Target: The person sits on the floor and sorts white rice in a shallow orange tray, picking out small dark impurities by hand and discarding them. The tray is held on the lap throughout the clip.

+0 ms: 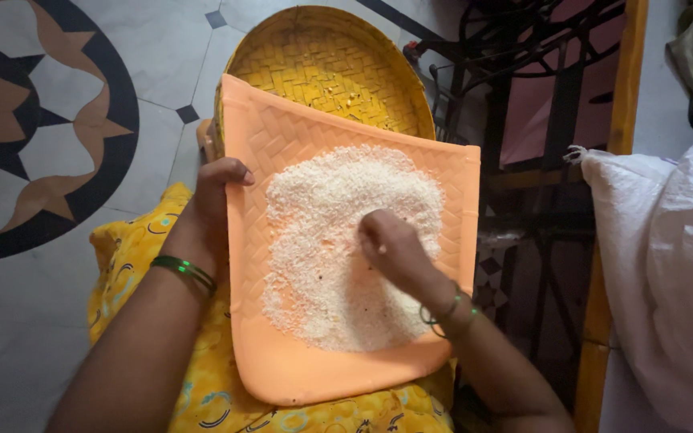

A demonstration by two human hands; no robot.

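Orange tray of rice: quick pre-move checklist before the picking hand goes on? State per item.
1. Left hand grips the left edge of the orange tray: ok.
2. Right hand rests on the rice, fingers curled into the grains: ok.
3. Rice sits inside the tray, none seen over the rim: ok.
4. Tray level on the lap: cannot tell; the near end looks lower.
5. Yellow woven tray behind, a few grains in it, apart from the right hand: ok.
6. Whether the right fingers pinch anything: cannot tell, they are curled under.
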